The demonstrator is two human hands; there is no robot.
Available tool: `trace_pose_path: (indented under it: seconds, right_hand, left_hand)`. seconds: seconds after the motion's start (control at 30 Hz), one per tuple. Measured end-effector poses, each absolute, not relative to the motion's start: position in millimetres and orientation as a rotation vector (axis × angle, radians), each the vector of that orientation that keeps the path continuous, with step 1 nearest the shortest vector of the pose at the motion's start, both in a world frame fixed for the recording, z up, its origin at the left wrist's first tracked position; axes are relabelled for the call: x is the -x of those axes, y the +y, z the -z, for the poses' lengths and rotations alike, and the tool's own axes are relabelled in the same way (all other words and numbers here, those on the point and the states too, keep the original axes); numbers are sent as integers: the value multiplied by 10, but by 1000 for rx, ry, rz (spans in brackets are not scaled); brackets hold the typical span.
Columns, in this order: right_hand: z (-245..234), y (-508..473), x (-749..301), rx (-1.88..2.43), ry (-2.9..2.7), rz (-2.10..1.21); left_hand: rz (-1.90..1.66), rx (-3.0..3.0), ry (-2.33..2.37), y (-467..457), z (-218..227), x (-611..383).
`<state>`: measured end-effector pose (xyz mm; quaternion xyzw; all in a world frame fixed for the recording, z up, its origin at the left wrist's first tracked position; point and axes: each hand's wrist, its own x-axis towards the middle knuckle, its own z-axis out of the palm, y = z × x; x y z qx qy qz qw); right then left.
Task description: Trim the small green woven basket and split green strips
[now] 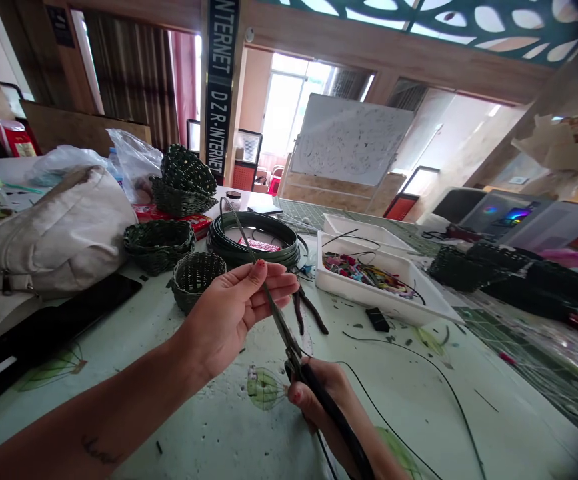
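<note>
Black-handled scissors (289,340) tilt upward above the desk (203,427) in the head view. Right-hand fingers (296,397) close around the handles; left-hand fingers (273,280) pinch the long blades. Beyond them on the desk lie a small woven basket (196,280), a coil of dark green strip (253,248), and a white tray (369,293) of coloured scraps.

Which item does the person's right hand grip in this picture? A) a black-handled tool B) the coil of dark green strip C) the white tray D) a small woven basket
A: the right hand closes around the black handle of a long metal tool.
</note>
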<state>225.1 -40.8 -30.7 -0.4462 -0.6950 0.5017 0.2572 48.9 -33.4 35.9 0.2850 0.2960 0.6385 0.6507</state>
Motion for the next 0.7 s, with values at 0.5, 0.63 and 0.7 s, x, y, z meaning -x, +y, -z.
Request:
trace_pose_path:
  seconds: [0.5,0.63,0.7]
  right_hand:
    - [397,-382,-2251,1255,-1867,-1358]
    - [400,-389,-2254,1274,-1856,-1372]
    - [426,-374,-2257,1258,-1870,-1355]
  left_hand:
    - [-1456,-645,660,-314,-333,-480]
    - [-1458,-653,648,-308,-323,-471]
    - [-1457,-653,645,-304,-317,-472]
